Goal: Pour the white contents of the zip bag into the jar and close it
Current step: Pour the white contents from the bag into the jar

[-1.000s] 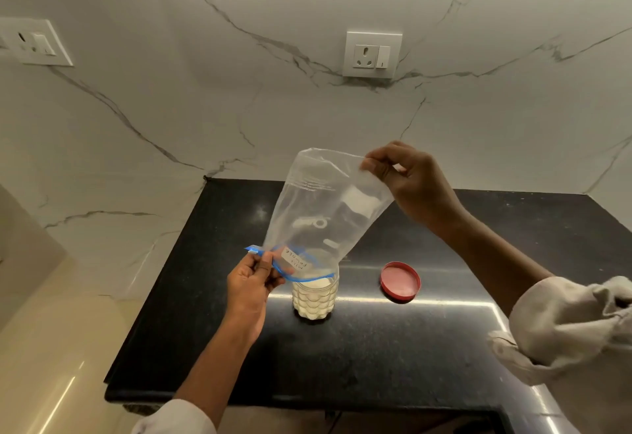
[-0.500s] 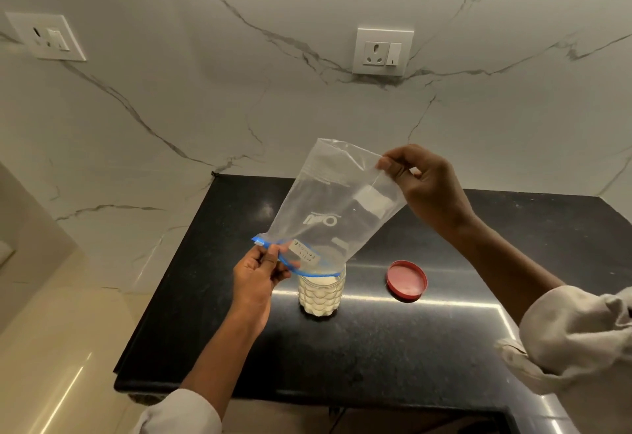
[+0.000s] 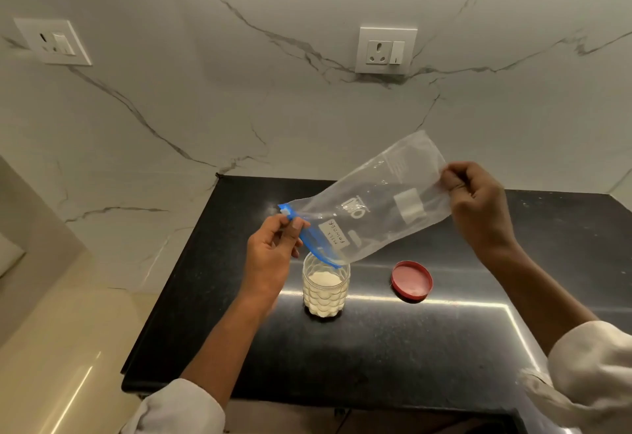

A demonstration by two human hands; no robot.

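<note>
The clear zip bag with a blue zip strip hangs tilted over the counter and looks empty. My left hand pinches its blue mouth end just above the jar. My right hand grips the bag's bottom end, raised higher to the right. The clear ribbed jar stands upright and open on the black counter, mostly full of white powder. Its red lid lies flat on the counter to the jar's right.
Behind the counter rises a white marble wall with two socket plates. The counter's left edge drops to a beige floor. My pale sleeves show at the bottom of the view.
The bag has swung from nearly upright to a shallower tilt, with my right hand moving right and lower. Its mouth has lifted slightly off the jar, uncovering the powder.
</note>
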